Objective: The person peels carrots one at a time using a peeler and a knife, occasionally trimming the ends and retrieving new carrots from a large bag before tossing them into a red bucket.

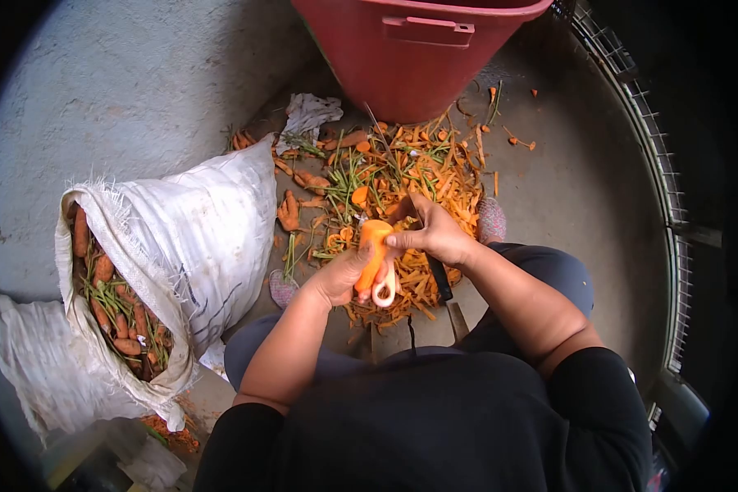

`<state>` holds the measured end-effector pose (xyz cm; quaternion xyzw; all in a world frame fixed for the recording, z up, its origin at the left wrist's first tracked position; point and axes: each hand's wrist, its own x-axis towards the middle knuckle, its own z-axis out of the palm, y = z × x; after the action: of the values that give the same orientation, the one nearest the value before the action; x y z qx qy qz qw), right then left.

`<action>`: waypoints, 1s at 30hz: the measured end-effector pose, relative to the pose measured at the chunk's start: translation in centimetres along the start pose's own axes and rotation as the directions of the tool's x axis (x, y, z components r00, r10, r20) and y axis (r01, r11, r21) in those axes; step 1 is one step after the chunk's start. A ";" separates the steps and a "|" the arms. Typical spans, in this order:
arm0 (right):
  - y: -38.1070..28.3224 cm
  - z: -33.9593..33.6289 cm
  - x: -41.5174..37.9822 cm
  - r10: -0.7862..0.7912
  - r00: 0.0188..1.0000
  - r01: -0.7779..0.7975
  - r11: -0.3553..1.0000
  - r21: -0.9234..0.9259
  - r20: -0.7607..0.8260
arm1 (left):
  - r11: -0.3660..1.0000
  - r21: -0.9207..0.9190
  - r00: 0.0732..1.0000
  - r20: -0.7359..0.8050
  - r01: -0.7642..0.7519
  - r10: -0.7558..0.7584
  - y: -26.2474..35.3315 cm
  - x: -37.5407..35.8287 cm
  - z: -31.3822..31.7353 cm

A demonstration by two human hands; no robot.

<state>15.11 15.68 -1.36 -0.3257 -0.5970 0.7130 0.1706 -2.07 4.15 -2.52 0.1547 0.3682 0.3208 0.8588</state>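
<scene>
A peeled orange carrot [372, 250] is gripped by my left hand [342, 277], its thick end pointing up. My right hand [435, 233] is closed at the carrot's right side, with the thumb near its top. Below those fingers shows the pale looped handle of what looks like a peeler [384, 292]; its working end is hidden. Behind my right hand, a knife with a black handle [439, 277] slants over the peelings, its thin blade partly covered by the hand. Carrot peelings [439, 182] and green stems lie heaped beneath both hands.
A white woven sack [209, 225] of unpeeled carrots [123, 316] leans open at the left, another sack [45, 357] behind it. A red bin [418, 70] stands beyond the heap. Loose carrots [288, 211] lie by the sack. Metal mesh [672, 213] edges the right side.
</scene>
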 end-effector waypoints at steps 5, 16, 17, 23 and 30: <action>-1.5 1.3 -0.5 0.121 0.989 -0.115 0.991 -0.075 0.082 | 0.996 -0.034 0.994 -0.073 -0.086 0.083 -0.2 0.8 2.1; -2.4 1.4 -0.5 0.325 0.944 -0.330 0.929 0.165 0.055 | 0.969 -0.140 0.928 -0.343 -0.203 0.145 0.4 1.1 1.6; -2.2 1.4 -0.5 0.344 0.939 -0.343 0.925 0.164 0.023 | 0.973 -0.145 0.928 -0.353 -0.182 0.121 0.4 1.0 1.4; -1.2 1.0 -0.3 0.387 0.922 -0.373 0.904 0.209 -0.026 | 0.949 -0.278 0.937 -0.346 -0.147 0.044 0.1 1.2 0.3; -1.5 2.1 -0.7 0.434 0.900 -0.422 0.857 0.297 0.025 | 0.922 -0.274 0.908 -0.389 -0.274 0.154 0.8 0.9 0.3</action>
<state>13.94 14.02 0.39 -0.4363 -0.3928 0.8067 0.0674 -1.73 5.31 -2.37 -0.0090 0.4423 0.4927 0.7494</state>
